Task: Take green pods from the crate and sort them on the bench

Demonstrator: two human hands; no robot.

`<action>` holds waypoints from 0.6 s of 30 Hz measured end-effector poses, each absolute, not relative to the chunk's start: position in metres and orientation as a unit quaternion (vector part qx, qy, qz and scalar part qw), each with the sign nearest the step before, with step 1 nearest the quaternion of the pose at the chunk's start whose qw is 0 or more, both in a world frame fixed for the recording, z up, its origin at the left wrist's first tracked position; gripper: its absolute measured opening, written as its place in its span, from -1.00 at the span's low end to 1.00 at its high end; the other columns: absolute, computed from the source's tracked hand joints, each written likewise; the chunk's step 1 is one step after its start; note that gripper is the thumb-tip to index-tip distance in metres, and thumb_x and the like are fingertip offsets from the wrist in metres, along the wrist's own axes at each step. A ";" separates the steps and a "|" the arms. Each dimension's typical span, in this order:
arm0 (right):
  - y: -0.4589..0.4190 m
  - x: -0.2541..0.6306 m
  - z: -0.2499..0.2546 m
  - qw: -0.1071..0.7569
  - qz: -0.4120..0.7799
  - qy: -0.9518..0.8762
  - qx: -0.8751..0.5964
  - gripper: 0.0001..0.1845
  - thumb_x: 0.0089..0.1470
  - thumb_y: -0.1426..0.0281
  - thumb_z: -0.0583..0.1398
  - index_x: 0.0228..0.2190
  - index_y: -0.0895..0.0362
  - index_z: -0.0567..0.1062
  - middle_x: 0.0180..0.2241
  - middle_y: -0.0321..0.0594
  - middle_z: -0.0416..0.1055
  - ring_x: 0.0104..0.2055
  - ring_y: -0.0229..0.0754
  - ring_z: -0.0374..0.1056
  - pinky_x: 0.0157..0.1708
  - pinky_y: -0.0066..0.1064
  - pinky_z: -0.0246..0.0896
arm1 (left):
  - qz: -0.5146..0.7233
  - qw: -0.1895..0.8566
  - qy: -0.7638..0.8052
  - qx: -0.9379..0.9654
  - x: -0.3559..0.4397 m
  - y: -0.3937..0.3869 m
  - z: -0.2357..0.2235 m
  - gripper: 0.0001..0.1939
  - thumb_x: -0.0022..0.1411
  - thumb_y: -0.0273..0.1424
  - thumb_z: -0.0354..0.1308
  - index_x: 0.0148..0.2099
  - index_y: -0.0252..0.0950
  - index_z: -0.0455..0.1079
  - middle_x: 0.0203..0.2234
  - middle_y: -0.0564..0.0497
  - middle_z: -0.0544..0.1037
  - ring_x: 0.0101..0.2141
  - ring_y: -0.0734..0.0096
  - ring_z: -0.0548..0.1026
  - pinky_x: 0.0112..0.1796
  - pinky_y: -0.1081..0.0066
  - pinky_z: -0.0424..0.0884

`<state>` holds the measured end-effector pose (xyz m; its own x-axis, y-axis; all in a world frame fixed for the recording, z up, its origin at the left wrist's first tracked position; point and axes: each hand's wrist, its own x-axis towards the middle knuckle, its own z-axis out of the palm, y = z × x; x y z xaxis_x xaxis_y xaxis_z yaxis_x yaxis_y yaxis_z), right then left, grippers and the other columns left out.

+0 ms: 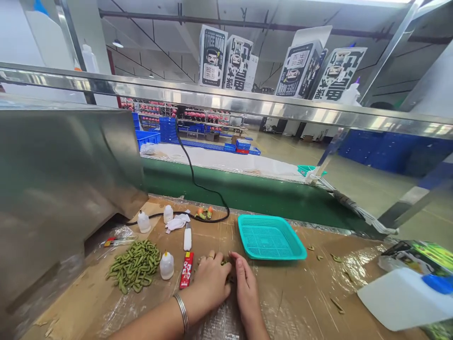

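Pressing our left hand (210,278) and right hand (247,293) together around a small green piece (225,261) beside the teal plastic mesh tray (271,237).

The small green piece (225,261) is mostly hidden between the left hand (210,278) and right hand (246,283), so its shape cannot be told. The right picture edge cuts off the white jug (403,297) and printed box (421,255). The pink items (208,115) on the far racks (201,123) are too small to tell.

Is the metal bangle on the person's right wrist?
No, the metal bangle sits on the wrist of the left hand, and the right hand wears none.
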<state>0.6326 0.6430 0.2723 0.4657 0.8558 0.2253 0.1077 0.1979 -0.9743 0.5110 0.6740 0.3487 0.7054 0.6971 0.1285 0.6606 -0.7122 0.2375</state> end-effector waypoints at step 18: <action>0.642 0.635 0.278 0.695 0.305 -0.390 -0.522 -0.48 0.05 -0.03 0.06 -0.16 0.10 0.44 -0.07 -0.15 0.41 0.04 -0.05 0.24 0.10 -0.20 0.06 | 0.245 0.084 0.353 0.899 0.518 0.677 0.370 -0.76 0.29 -0.31 -0.02 -0.24 -0.34 0.40 -0.34 -0.01 0.51 -0.26 0.30 0.46 -0.22 0.18 0.41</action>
